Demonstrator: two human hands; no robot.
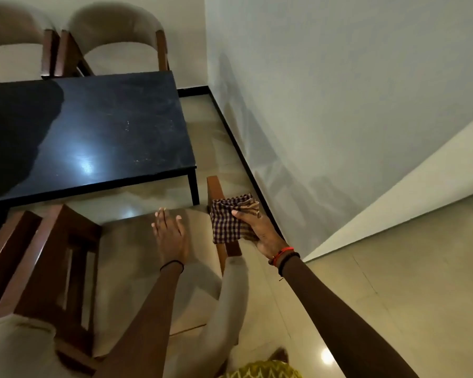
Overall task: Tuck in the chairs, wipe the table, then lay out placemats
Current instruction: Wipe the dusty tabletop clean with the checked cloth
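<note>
A dark glossy table (107,126) fills the upper left. Two beige-backed chairs (115,28) stand tucked at its far side. A near chair with a beige cushioned seat (137,257) and wooden frame stands pulled out below the table's near edge. My left hand (170,230) hovers flat and open over that seat. My right hand (257,230) grips a brown-and-white checked cloth (230,219), which lies over the chair's right wooden arm (215,186).
Another wooden chair frame (38,257) stands at the lower left. A white wall (339,105) with a black skirting runs close along the right of the table. The floor is glossy beige tile (393,309).
</note>
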